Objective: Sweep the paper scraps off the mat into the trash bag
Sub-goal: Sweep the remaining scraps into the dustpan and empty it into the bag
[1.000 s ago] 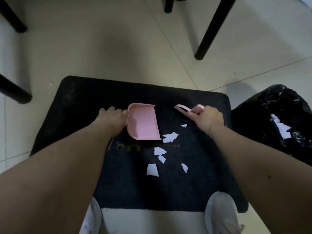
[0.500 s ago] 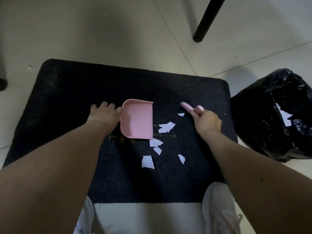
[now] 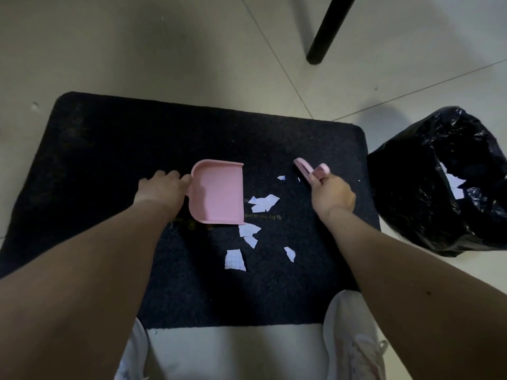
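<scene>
A black mat (image 3: 109,160) lies on the tiled floor. Several white paper scraps (image 3: 263,202) are scattered near its middle, one gridded scrap (image 3: 234,259) nearest me. My left hand (image 3: 162,189) grips the handle of a pink dustpan (image 3: 218,192), which rests on the mat with its open edge facing right, toward the scraps. My right hand (image 3: 332,193) is shut on a small pink brush (image 3: 306,168), held just right of the scraps. A black trash bag (image 3: 428,171) stands open off the mat's right edge, with white scraps inside it.
A black furniture leg (image 3: 326,34) stands on the floor beyond the mat at the upper right. My two white shoes (image 3: 354,341) are at the mat's near edge.
The view has shifted slightly, so mat and bag sit a little differently in frame. Both hands keep their hold; dustpan and brush stay beside the scraps.
</scene>
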Demonstrator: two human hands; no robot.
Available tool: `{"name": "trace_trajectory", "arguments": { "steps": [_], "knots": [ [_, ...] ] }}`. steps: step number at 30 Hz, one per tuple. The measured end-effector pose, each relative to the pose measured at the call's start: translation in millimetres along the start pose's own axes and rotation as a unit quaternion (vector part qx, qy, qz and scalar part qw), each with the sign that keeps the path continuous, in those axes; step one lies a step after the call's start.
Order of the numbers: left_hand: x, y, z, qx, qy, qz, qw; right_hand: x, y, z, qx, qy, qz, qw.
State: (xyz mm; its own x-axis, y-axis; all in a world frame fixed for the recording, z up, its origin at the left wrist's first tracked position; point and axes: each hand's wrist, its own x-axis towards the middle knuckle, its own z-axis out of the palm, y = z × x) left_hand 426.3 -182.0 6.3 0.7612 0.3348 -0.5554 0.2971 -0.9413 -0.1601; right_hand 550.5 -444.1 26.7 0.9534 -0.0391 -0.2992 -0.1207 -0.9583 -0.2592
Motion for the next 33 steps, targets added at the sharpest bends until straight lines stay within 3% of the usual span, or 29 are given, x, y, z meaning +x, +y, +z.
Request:
{"name": "trace_trajectory", "arguments": {
  "steps": [6, 13, 19, 24, 29, 33],
  "knots": [
    [0, 10, 1, -0.012, -0.003, 0.019, 1.000, -26, -13, 21, -0.006, -0.038, -0.079, 0.996],
    [0, 16, 1, -0.011, -0.009, 0.014, 1.000, -6, -15, 5, 0.032, 0.104, -0.021, 0.994],
    [2, 16, 4, -0.014, -0.015, 0.012, 1.000, -25, -41, 25, 0.031, -0.019, -0.027, 0.999],
    [1, 15, 5, -0.017, -0.018, 0.014, 1.000, -54, -49, 43, 0.080, -0.061, -0.063, 0.993],
    [-2, 13, 6, -0.030, -0.024, 0.014, 0.999, -52, -48, 30, 0.144, -0.028, -0.049, 0.988],
    [-9, 9, 3, -0.035, -0.020, 0.021, 0.999, -50, -38, 17, 0.107, 0.005, -0.034, 0.994]
  ]
}}
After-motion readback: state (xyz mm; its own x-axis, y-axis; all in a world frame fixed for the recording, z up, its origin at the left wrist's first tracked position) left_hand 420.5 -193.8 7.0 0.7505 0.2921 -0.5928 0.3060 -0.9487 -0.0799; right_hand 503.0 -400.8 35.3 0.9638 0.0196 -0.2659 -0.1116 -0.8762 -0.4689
